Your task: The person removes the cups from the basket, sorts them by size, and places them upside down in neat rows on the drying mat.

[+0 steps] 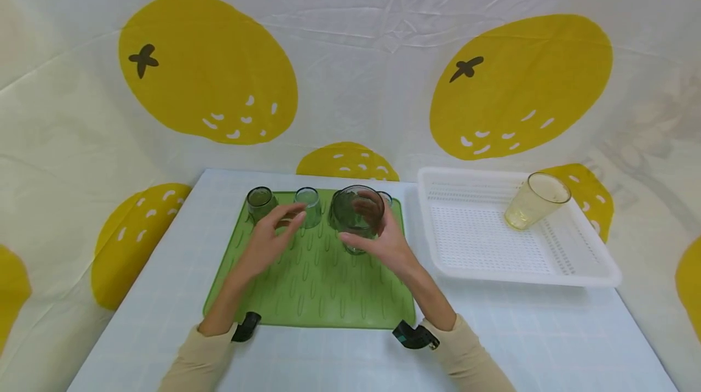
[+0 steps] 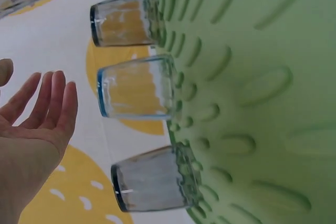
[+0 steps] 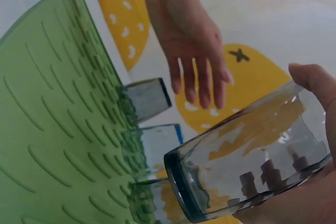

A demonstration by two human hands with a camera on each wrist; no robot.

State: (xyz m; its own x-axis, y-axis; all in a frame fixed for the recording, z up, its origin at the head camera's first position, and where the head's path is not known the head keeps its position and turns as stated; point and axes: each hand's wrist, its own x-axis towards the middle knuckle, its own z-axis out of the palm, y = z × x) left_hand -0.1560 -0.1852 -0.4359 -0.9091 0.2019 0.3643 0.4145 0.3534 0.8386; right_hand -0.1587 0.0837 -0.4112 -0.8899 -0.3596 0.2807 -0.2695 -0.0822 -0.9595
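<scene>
My right hand (image 1: 390,245) grips a dark-tinted drinking glass (image 3: 247,156) above the green ridged mat (image 1: 306,294). In the right wrist view the thumb and fingers wrap its sides, and its thick end points toward the mat. My left hand (image 1: 272,240) holds nothing; its fingers are relaxed and spread near the back row of glasses. That row has a dark glass (image 1: 261,204) at the left and a pale blue glass (image 1: 309,208) beside it. Another dark glass (image 2: 126,20) stands further along, mostly hidden behind the held one in the head view.
A white slotted basket (image 1: 438,258) stands to the right of the mat. A yellow glass (image 1: 537,200) leans inside it against the right side. At the mat's back right corner, part of another glass (image 1: 386,198) shows behind my right hand.
</scene>
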